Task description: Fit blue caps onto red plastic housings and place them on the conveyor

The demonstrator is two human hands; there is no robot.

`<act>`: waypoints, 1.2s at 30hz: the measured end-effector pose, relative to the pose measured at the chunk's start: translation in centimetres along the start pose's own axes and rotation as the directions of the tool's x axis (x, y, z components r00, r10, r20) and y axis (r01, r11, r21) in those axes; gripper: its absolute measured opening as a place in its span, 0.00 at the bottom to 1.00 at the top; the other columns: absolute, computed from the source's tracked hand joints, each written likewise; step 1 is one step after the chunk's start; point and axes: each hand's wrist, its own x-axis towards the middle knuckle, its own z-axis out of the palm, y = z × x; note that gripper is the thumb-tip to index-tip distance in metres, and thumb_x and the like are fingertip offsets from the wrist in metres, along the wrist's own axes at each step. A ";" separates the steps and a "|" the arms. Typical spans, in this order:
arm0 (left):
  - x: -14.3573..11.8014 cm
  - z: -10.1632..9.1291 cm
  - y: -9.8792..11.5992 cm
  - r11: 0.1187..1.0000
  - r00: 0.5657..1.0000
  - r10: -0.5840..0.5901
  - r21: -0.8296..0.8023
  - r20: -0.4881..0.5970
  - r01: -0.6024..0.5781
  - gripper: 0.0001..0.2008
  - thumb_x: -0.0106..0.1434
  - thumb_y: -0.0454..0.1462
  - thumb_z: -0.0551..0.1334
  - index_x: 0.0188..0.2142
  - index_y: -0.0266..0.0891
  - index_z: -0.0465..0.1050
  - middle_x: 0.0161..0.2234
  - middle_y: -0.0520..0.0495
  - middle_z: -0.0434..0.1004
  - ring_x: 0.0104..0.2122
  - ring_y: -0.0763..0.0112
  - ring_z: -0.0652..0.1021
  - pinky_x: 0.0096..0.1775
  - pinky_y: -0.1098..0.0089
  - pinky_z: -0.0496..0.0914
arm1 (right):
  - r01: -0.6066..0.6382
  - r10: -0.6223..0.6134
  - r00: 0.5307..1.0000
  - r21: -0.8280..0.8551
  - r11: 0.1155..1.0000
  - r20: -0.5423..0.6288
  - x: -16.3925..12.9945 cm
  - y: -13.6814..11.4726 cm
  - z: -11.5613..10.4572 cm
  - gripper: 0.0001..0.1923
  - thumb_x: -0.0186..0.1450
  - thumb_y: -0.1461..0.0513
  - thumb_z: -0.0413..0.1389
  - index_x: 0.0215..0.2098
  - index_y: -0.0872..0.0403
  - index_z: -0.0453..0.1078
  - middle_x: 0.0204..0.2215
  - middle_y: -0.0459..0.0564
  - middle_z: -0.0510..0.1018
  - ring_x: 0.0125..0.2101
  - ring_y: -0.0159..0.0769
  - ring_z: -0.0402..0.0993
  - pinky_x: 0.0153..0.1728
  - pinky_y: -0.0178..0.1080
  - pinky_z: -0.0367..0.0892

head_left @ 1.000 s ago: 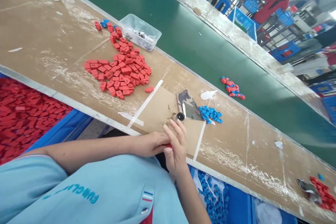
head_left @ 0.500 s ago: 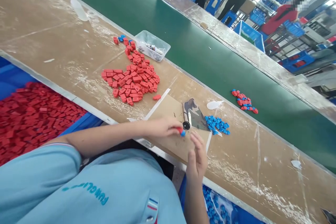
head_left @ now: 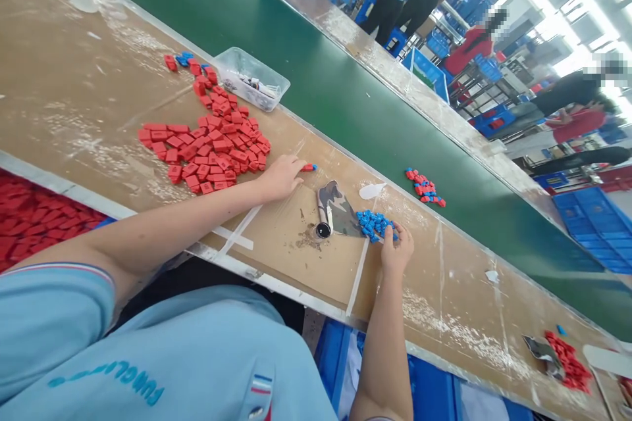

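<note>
Under the right hand (head_left: 396, 248), the near edge of the blue piece pile (head_left: 374, 224) is covered by curled fingers, so whether a piece is pinched there cannot be told; the fingertips touch the pile. Hand closed loosely, knuckles up, forearm running up from the bottom edge of the frame, elbow cut off.

Left hand (head_left: 280, 177): arm stretched out across the tabletop (head_left: 74, 99), palm down, fingers bent. At its fingertips, a small red-and-blue joined piece (head_left: 309, 168), touching or just clear of the tabletop; grip itself hard to make out, thumb hidden beneath the hand.

Just left of this hand: spread of red pieces (head_left: 207, 148), nearest ones almost touching the wrist. Beyond that spread, a clear plastic tray (head_left: 251, 77), contents too small to identify.

Between the two hands: camouflage-pattern cloth (head_left: 338, 209) with a small dark-ended cylinder (head_left: 322, 223) lying along its near-left edge; nature of the cylinder unclear. Both lie on a taped cardboard sheet (head_left: 291, 243).

Beyond the right hand, on the green belt (head_left: 345, 92): small cluster of mixed red and blue pieces (head_left: 424, 187), well apart from the hand.

Far right of the right hand, near the frame edge: another red heap (head_left: 567, 358), partly cut off. Lower left: bin of red pieces (head_left: 29, 223), partly hidden by the light-blue sleeve (head_left: 59, 316).
</note>
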 end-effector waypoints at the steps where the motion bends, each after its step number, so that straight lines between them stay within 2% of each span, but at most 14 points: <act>1: -0.6 -0.2 -0.1 1.000 1.000 0.015 0.020 -0.009 -0.015 0.18 0.62 0.35 0.57 0.52 0.34 0.68 0.48 0.38 0.72 0.49 0.53 0.71 0.52 0.56 0.65 | 0.005 -0.004 1.000 -0.015 1.000 0.026 0.5 -0.3 0.4 0.24 0.63 0.49 0.44 0.43 0.55 0.72 0.48 0.60 0.73 0.52 0.45 0.65 0.53 0.48 0.59; 3: -1.9 -0.3 -0.3 0.998 0.999 0.022 0.059 -0.034 -0.020 0.18 0.62 0.36 0.57 0.52 0.35 0.69 0.47 0.37 0.72 0.49 0.52 0.70 0.52 0.54 0.65 | 0.005 -0.001 0.997 -0.053 0.999 0.078 1.3 -1.3 1.4 0.24 0.63 0.46 0.45 0.42 0.53 0.73 0.49 0.58 0.72 0.53 0.46 0.64 0.52 0.49 0.58; 7: -4.3 0.2 -0.9 0.992 0.997 0.014 0.124 -0.081 -0.004 0.17 0.62 0.38 0.58 0.49 0.33 0.71 0.46 0.35 0.72 0.48 0.50 0.69 0.51 0.51 0.64 | 0.011 0.010 0.990 -0.145 0.989 0.144 1.5 -3.5 3.5 0.24 0.56 0.41 0.53 0.38 0.48 0.73 0.52 0.55 0.69 0.53 0.51 0.61 0.52 0.56 0.54; 11: -5.7 1.2 -1.2 0.990 0.994 0.050 0.135 -0.094 -0.037 0.16 0.65 0.37 0.53 0.48 0.32 0.71 0.48 0.33 0.70 0.49 0.51 0.68 0.52 0.51 0.65 | 0.016 0.012 0.990 -0.195 0.981 0.143 1.6 -4.4 4.1 0.19 0.57 0.44 0.54 0.35 0.48 0.71 0.47 0.52 0.70 0.51 0.49 0.62 0.51 0.54 0.55; 16: -6.4 1.5 -1.8 0.997 0.992 0.065 0.049 -0.108 -0.060 0.17 0.64 0.35 0.52 0.50 0.32 0.69 0.50 0.33 0.69 0.51 0.52 0.68 0.55 0.51 0.64 | -0.076 0.095 0.993 -0.240 0.968 0.068 1.2 -1.8 1.9 0.17 0.59 0.47 0.51 0.33 0.50 0.70 0.41 0.52 0.71 0.46 0.47 0.65 0.46 0.49 0.60; 20: -7.4 1.3 -2.2 0.999 0.991 0.013 -0.050 -0.135 -0.020 0.16 0.65 0.35 0.50 0.49 0.35 0.68 0.48 0.36 0.69 0.49 0.56 0.70 0.54 0.54 0.66 | -0.117 0.125 0.992 -0.257 0.959 0.017 -1.4 0.6 -0.7 0.20 0.59 0.45 0.50 0.32 0.52 0.70 0.39 0.55 0.72 0.43 0.48 0.66 0.44 0.49 0.61; 23: -8.0 0.9 -1.9 0.996 0.992 -0.009 -0.094 -0.126 -0.003 0.15 0.66 0.35 0.48 0.45 0.35 0.70 0.46 0.37 0.71 0.48 0.57 0.71 0.54 0.55 0.66 | -0.059 0.071 0.997 -0.235 0.970 0.042 -4.7 0.6 -1.8 0.22 0.59 0.43 0.50 0.32 0.52 0.70 0.38 0.56 0.73 0.43 0.48 0.67 0.45 0.48 0.60; 27: -8.6 -0.1 0.0 0.983 0.988 -0.036 -0.185 -0.150 0.008 0.15 0.66 0.37 0.50 0.47 0.36 0.69 0.48 0.37 0.72 0.51 0.59 0.71 0.55 0.57 0.66 | 0.069 -0.046 0.989 -0.165 0.984 0.144 -7.4 -0.9 -2.5 0.23 0.60 0.42 0.49 0.30 0.51 0.71 0.36 0.53 0.76 0.41 0.44 0.69 0.45 0.45 0.60; 29: -8.9 -0.4 1.2 0.959 0.989 -0.056 -0.283 -0.136 0.015 0.15 0.65 0.39 0.52 0.48 0.36 0.69 0.47 0.39 0.74 0.48 0.60 0.73 0.53 0.60 0.68 | 0.090 -0.067 0.986 -0.150 0.984 0.155 -6.7 -1.5 -2.7 0.23 0.62 0.43 0.48 0.29 0.51 0.72 0.36 0.53 0.76 0.41 0.44 0.70 0.46 0.45 0.59; 31: -9.3 -0.4 2.3 0.912 0.993 -0.075 -0.410 -0.091 0.031 0.15 0.64 0.41 0.54 0.47 0.37 0.70 0.43 0.42 0.76 0.45 0.62 0.75 0.50 0.62 0.70 | 0.082 -0.063 0.990 -0.152 0.985 0.130 -4.7 -1.9 -2.4 0.23 0.64 0.46 0.46 0.30 0.52 0.72 0.37 0.54 0.76 0.42 0.44 0.69 0.46 0.46 0.59; 36: -10.3 0.6 3.6 0.716 0.991 -0.135 -0.690 0.005 0.101 0.14 0.60 0.42 0.59 0.43 0.36 0.72 0.39 0.44 0.79 0.41 0.63 0.77 0.49 0.61 0.71 | 0.055 -0.036 0.992 -0.153 0.987 0.124 2.2 -2.6 0.5 0.21 0.63 0.53 0.47 0.44 0.55 0.73 0.39 0.57 0.75 0.40 0.41 0.69 0.43 0.42 0.61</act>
